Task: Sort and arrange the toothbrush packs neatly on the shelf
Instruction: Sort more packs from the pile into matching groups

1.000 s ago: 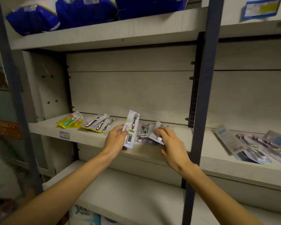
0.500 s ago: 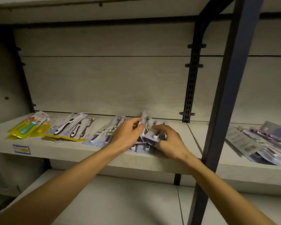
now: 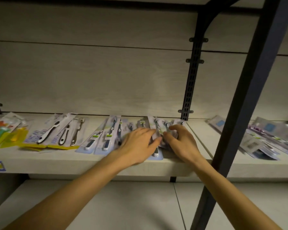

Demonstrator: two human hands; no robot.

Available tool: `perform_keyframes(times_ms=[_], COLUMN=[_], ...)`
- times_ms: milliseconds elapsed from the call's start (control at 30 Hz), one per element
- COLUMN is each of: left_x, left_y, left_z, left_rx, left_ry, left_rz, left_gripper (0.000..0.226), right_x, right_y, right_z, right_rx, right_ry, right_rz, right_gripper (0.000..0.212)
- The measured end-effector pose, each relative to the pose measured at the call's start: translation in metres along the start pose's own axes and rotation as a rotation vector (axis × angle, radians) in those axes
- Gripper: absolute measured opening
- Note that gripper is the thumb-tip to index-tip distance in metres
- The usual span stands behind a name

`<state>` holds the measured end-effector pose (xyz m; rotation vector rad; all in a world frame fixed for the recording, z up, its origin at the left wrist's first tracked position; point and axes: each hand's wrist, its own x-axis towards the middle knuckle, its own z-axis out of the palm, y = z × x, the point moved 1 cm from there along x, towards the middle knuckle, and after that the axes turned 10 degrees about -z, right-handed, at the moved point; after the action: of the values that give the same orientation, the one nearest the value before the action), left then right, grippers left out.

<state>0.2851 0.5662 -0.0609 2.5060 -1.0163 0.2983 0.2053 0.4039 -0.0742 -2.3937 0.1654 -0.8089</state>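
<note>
Both hands sit lower than 0.5 s ago, with the packs they held raised now lying flat on the shelf [image 3: 90,165].

Left hand [image 3: 136,146]: palm down, fingers nearly straight, pressing on the pale blue toothbrush packs [image 3: 156,138] at the shelf's front edge; nothing gripped. Right hand [image 3: 181,143]: fingers curled over the right edge of the same overlapping cluster, thumb toward the left hand; whether it pinches a pack, cannot tell.

Left of the hands, 2 blue-handled toothbrush packs [image 3: 105,138] lie side by side. Further left, yellow-backed packs with white and dark brushes [image 3: 56,133], then yellow and teal children's packs [image 3: 3,131] at the frame edge.

Right of the dark upright post [image 3: 249,90], a loose pile of grey and purple packs [image 3: 269,136], blurred.
</note>
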Motion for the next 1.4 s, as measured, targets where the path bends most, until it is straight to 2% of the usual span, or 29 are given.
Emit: perform_keyframes(times_ms=[100,233,400,533,633,700,800,833,933,1000,1067,1167,1267,1400], left_x=[0.0,0.007,0.007,0.006,0.004,0.005,0.005,0.006,0.006,0.003,-0.001,-0.006,-0.013,-0.034], left_y=[0.004,0.006,0.014,0.011,0.014,0.014,0.016,0.016,0.014,0.014,0.017,0.019,0.024,0.04], left_z=[-0.001,0.007,0.014,0.011,0.01,0.009,0.008,0.007,0.008,0.007,0.006,0.001,-0.006,-0.02], left_rx=[0.003,-0.023,-0.067,-0.105,-0.093,-0.096,-0.078,-0.075,-0.06,-0.054,-0.049,-0.02,-0.026,0.048], left_ry=[-0.019,-0.074,-0.054,-0.042,-0.034,-0.033,-0.031,-0.035,-0.038,-0.046,-0.052,0.021,0.116,0.131], left_rz=[0.063,0.064,0.065,0.013,0.01,-0.008,-0.003,-0.007,-0.018,-0.021,-0.018,-0.011,-0.088,-0.103], left_gripper=[0.052,0.061,0.063,0.066,0.068,0.066,0.055,0.051,0.053,0.056,0.057,0.054,0.05,0.05], right_x=[0.0,-0.002,-0.006,-0.008,-0.007,-0.007,-0.009,-0.008,-0.003,-0.006,-0.012,-0.025,-0.037,-0.057], right_y=[0.002,0.001,-0.005,-0.007,-0.005,-0.003,0.002,0.005,-0.003,-0.014,-0.024,-0.04,-0.052,-0.056], right_z=[-0.001,-0.004,-0.008,-0.009,-0.006,-0.005,-0.001,0.0,0.0,-0.004,-0.008,-0.016,-0.034,-0.061], right_rx=[-0.048,0.08,0.068,0.114,0.008,-0.033,0.067,0.039,-0.051,-0.115,-0.141,-0.17,-0.224,-0.32], right_ry=[0.047,0.078,0.148,0.187,0.242,0.171,0.063,0.062,0.063,0.1,0.057,-0.069,-0.059,-0.098], right_rz=[0.021,0.055,0.025,0.071,0.138,0.193,0.249,0.259,0.263,0.232,0.182,0.105,0.019,-0.072], right_gripper=[0.041,0.028,0.035,0.037,0.043,0.051,0.073,0.071,0.046,0.039,0.033,0.036,0.04,0.042])
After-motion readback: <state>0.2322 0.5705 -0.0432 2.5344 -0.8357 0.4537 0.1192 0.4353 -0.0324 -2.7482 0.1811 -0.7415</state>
